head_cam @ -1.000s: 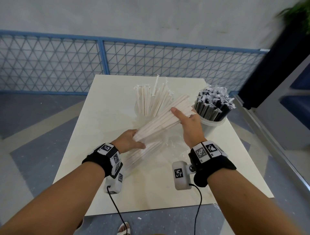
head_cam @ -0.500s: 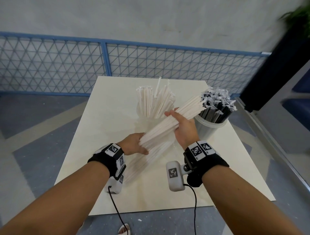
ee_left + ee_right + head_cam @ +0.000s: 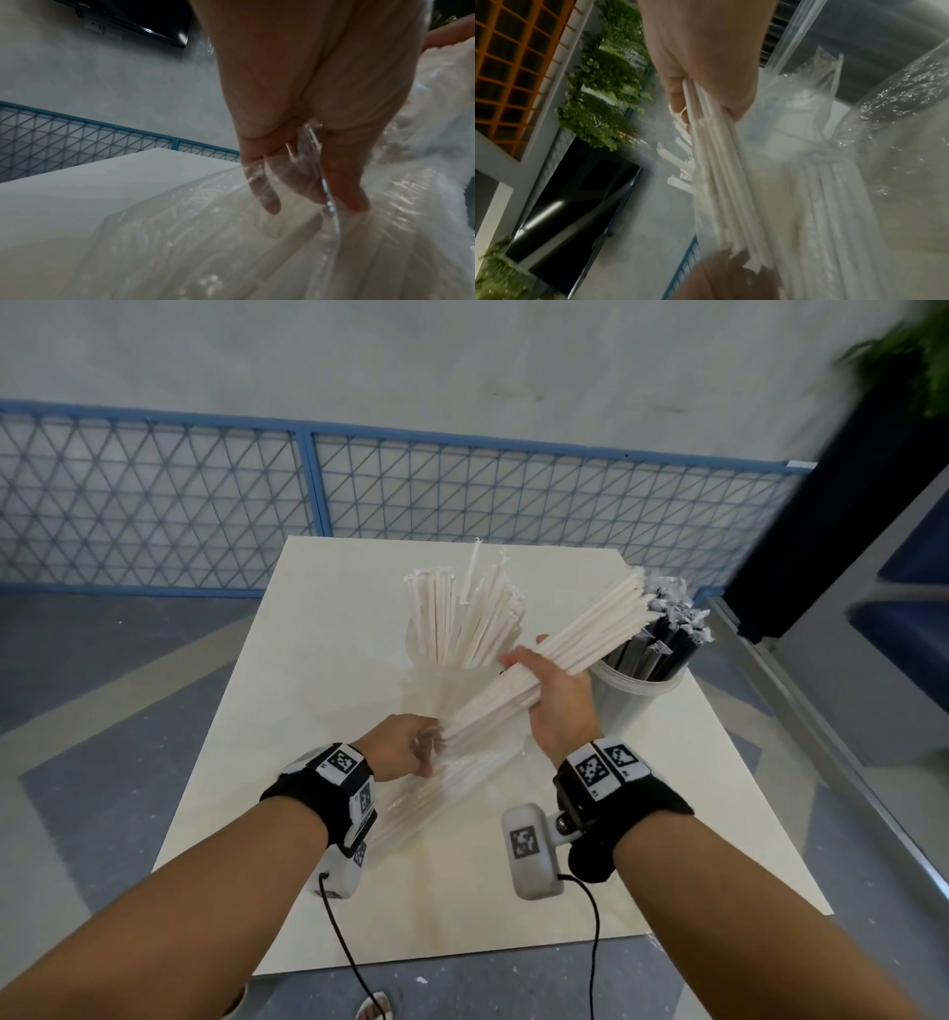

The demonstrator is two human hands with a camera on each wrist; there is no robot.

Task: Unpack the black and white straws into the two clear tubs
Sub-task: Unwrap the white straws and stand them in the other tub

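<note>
My right hand (image 3: 552,683) grips a thick bundle of white straws (image 3: 580,636), raised at a slant above the table, its far end in front of the black straws. The wrist view shows the same bundle of white straws (image 3: 721,182) running out from my curled fingers. My left hand (image 3: 408,752) pinches the mouth of the clear plastic bag (image 3: 436,793), which lies on the table with more white straws inside; the bag (image 3: 231,233) is held between thumb and fingers. A clear tub of white straws (image 3: 462,629) stands behind, a tub of black straws (image 3: 649,654) to its right.
The cream table (image 3: 318,660) has bare surface to the left and along the near edge. A blue mesh fence (image 3: 308,505) runs behind it. A dark planter (image 3: 842,516) and a grey bench stand to the right. Cables hang from my wrist cameras.
My right hand has closed round the straw bundle and drawn it up and to the right out of the bag. My left hand has stayed at the bag's mouth.
</note>
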